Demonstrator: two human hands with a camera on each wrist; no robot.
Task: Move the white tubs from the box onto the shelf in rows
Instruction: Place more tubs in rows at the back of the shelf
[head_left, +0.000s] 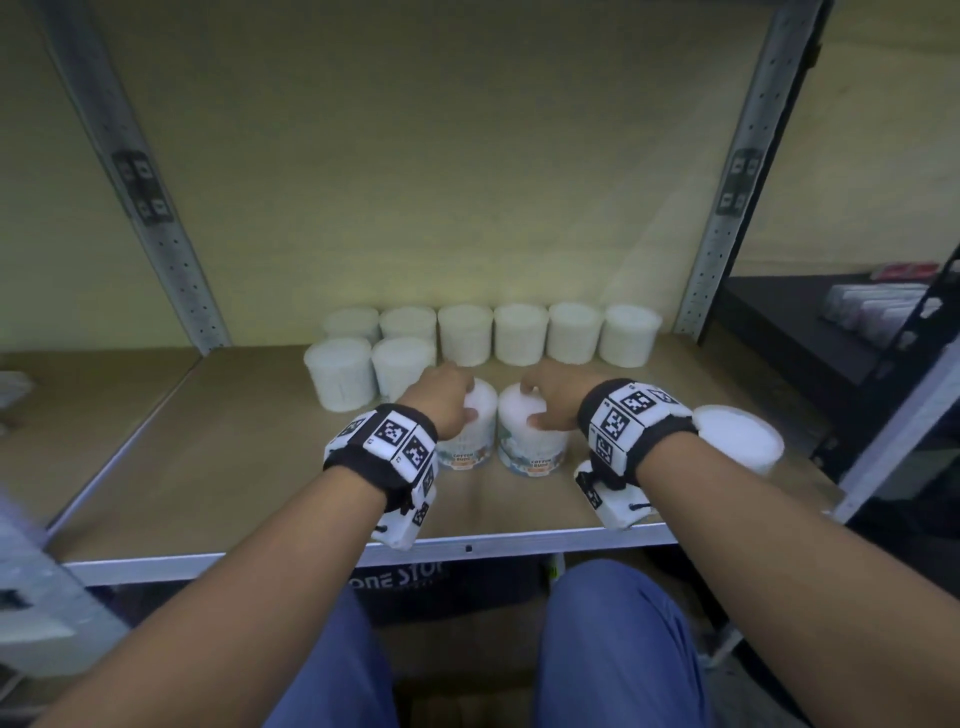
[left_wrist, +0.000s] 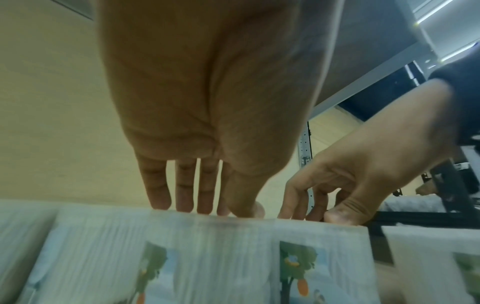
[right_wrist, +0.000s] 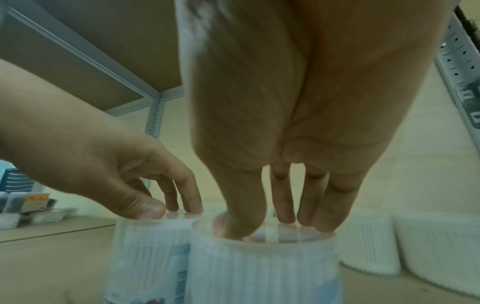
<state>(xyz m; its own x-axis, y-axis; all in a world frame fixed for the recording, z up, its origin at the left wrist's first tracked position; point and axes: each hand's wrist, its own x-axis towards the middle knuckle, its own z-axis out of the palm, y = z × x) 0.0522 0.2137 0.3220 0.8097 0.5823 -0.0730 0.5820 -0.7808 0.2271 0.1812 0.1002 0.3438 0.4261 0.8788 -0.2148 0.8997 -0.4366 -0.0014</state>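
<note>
Two white tubs with picture labels stand side by side on the wooden shelf (head_left: 234, 467). My left hand (head_left: 465, 400) grips the left tub (head_left: 467, 441) from above, thumb and fingers on its lid. Beside it, my right hand (head_left: 532, 402) holds the right tub (head_left: 530, 447) the same way. The left wrist view shows my left fingertips (left_wrist: 161, 203) on the lid edge of that tub (left_wrist: 182, 257). In the right wrist view my right hand (right_wrist: 272, 226) pinches the rim of its tub (right_wrist: 259, 271), with my left hand (right_wrist: 168, 209) on the neighbouring tub (right_wrist: 148, 246).
Several tubs form a back row (head_left: 519, 332) against the wall. Two more (head_left: 340, 371) (head_left: 402, 364) stand in front of it at the left. A lone tub (head_left: 737, 436) sits by my right wrist. Metal uprights (head_left: 156, 218) (head_left: 727, 208) frame the bay. A printed box (head_left: 405, 577) lies below the shelf edge.
</note>
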